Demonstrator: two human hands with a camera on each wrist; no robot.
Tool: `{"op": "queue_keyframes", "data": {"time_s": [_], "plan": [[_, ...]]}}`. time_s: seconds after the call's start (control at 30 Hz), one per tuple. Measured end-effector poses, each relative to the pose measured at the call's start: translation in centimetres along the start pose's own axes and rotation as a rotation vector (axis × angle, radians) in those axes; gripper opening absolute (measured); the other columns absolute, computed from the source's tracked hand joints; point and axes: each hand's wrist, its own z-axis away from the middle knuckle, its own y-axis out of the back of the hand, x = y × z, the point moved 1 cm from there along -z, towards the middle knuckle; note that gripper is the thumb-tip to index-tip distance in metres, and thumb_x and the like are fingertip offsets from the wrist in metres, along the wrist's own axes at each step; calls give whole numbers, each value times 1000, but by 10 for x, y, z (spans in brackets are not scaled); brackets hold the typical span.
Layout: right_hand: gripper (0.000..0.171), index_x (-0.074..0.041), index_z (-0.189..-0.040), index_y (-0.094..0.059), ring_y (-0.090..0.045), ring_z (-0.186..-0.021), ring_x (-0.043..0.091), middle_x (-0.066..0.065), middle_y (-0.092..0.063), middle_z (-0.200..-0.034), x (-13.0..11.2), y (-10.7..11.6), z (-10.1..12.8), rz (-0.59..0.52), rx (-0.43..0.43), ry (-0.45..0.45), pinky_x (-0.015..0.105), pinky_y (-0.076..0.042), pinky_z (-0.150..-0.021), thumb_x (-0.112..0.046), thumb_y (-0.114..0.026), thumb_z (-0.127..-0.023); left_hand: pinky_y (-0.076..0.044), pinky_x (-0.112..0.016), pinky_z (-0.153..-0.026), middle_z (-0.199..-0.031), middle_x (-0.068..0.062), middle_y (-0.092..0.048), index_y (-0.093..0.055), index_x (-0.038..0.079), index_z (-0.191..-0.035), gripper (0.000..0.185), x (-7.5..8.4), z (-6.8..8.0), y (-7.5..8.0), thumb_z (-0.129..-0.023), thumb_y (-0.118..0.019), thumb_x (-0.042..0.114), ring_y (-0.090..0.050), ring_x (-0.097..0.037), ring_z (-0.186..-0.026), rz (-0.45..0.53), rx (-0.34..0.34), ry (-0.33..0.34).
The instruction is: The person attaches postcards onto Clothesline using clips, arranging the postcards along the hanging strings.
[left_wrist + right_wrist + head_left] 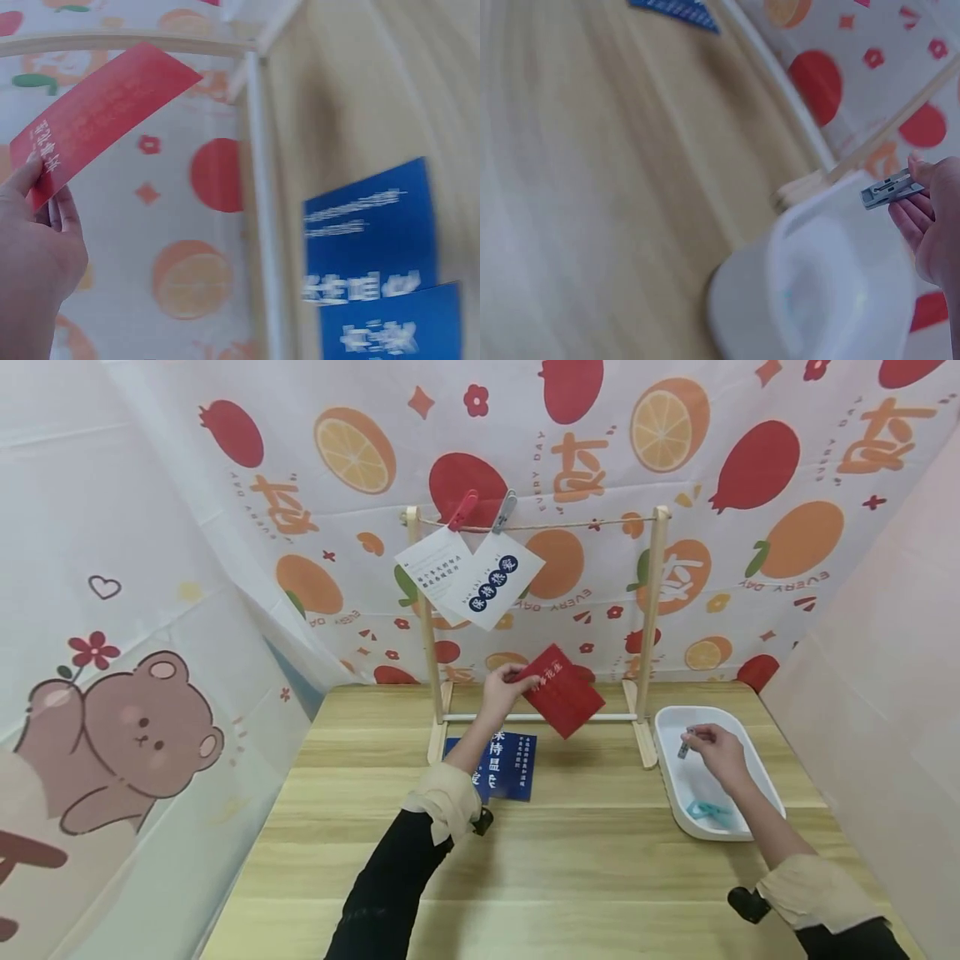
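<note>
Cards (566,697) Are Numbering Five

Two white cards (497,567) are hanging, two blue cards (519,777) are lying down, and one red card (105,112) is being held. One red clip (464,511) and two grey clips (889,190) are showing; at least one light blue clip (708,812) is lying about, its exact number not showing clearly. One rack (656,577), one cord (562,527) and one tray (716,833) are occupying one surface (600,868).

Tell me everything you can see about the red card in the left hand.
The red card is a thin, four-sided sheet that looks like paper or card stock, with pale lettering near its held edge and fainter marks beyond, too blurred to read. The left hand pinches that edge, thumb on the printed face. It is tilted in midair, below the cord of the wooden rack, unclipped.
</note>
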Motion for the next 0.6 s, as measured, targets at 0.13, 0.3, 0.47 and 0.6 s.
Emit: {"op": "queue_keyframes", "data": {"time_s": [0.13,0.3,0.47,0.6], "plan": [[42,9,-114,-54,-52,-85,20,21,-57,-102,-37,7,-14,-4,-12,93,19,-45,-65,-27,-57,-92,-52,-27,-72,-87,-11,-65,-62,-4,-98,29,31,-13,2,-76,-75,10,-60,-14,-76,-10,69,-50],[42,8,-113,-56,-53,-87,26,22,-59,-102,-104,14,-33,0,-9,238,21,-43,-63,-29,-58,-91,-51,-27,-74,-90,-13,-65,-61,-3,-102,31,67,-28,2,-78,-74,12,-60,-15,-78,29,132,-129],[38,3,-111,-58,-54,-84,28,15,-60,-98,-177,18,-49,-76,22,311,19,-43,-60,-28,-61,-89,-49,-25,-68,-88,-12,-65,-60,-3,-102,30,92,-37,0,-79,-73,12,-59,-13,-75,80,174,-167],[36,2,-111,-59,-55,-83,24,9,-61,-95,-232,20,-58,-168,50,379,19,-43,-62,-25,-64,-87,-48,-21,-66,-90,-12,-65,-60,-2,-104,31,105,-41,-4,-80,-72,12,-60,-13,-77,114,179,-183]]}}
